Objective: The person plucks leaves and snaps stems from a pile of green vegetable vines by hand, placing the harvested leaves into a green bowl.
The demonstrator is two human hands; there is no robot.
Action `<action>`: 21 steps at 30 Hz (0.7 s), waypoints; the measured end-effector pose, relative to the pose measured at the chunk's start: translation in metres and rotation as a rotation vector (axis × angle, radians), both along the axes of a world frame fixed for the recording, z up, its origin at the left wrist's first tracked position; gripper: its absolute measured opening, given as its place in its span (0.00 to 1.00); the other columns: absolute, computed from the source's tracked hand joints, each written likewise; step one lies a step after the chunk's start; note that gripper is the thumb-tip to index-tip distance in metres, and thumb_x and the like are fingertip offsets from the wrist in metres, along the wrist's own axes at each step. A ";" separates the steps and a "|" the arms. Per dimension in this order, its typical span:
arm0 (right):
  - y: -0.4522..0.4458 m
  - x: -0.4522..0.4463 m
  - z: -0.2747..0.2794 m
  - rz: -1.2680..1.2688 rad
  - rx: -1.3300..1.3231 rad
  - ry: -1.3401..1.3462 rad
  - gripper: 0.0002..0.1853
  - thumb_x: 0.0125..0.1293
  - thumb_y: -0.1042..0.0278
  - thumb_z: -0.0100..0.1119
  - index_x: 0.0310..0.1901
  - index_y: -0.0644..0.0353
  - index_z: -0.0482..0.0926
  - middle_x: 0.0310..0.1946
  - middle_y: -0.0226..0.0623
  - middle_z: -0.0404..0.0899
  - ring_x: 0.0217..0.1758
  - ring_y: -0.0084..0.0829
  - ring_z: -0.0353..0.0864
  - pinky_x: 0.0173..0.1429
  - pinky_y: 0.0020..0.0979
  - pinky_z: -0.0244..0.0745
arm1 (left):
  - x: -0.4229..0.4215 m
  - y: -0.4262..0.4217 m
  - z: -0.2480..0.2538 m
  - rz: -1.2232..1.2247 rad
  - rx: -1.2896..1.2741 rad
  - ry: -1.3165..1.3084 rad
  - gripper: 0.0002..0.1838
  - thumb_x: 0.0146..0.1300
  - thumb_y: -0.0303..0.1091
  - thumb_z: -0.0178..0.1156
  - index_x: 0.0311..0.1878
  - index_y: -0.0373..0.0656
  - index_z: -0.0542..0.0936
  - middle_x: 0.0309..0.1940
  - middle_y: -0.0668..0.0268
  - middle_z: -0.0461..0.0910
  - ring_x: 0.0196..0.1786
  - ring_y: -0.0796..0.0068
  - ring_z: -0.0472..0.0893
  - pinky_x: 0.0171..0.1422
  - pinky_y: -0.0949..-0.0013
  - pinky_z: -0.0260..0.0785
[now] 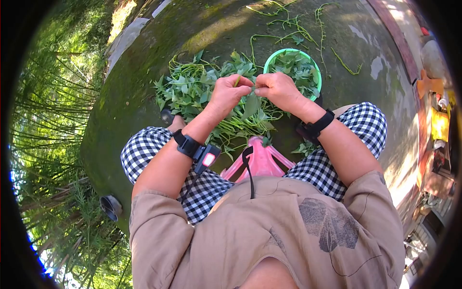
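Note:
Both of my hands meet above a heap of leafy green stems [187, 86] on the ground. My left hand [231, 94] is closed, with a green stem showing between thumb and fingers. Close to its right, my right hand [279, 91] is pinched at the same sprig, near the fingertips of the left. A green leaf [250, 106] hangs down between the two hands. Just behind my right hand stands a round container with a bright green rim [319, 79], holding picked leaves [298, 65].
A pink plastic stool [262, 159] shows between my legs. Loose vines [288, 21] lie on the mossy concrete [130, 96] at the far side. A dark cup-like object [111, 207] lies at the left edge, beside plants. Assorted items line the right side.

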State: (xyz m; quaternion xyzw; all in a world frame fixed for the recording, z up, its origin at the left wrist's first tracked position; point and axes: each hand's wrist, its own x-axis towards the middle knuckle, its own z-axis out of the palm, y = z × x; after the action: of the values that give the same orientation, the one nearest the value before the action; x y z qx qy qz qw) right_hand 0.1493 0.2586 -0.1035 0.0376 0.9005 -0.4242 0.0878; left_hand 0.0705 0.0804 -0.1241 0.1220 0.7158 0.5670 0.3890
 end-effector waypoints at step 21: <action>0.064 -0.010 -0.007 -0.431 -0.064 0.098 0.10 0.56 0.62 0.63 0.35 0.59 0.83 0.28 0.40 0.83 0.32 0.39 0.83 0.39 0.36 0.75 | -0.089 -0.053 -0.015 0.611 -0.063 0.323 0.11 0.57 0.28 0.64 0.45 0.43 0.83 0.21 0.72 0.76 0.17 0.87 0.66 0.20 0.79 0.54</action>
State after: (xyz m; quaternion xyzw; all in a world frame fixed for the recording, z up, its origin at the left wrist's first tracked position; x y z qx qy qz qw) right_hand 0.1394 0.3227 -0.1106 0.2056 0.8610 -0.4628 -0.0477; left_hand -0.0187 0.0276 -0.1390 -0.0217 0.7889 0.6080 0.0864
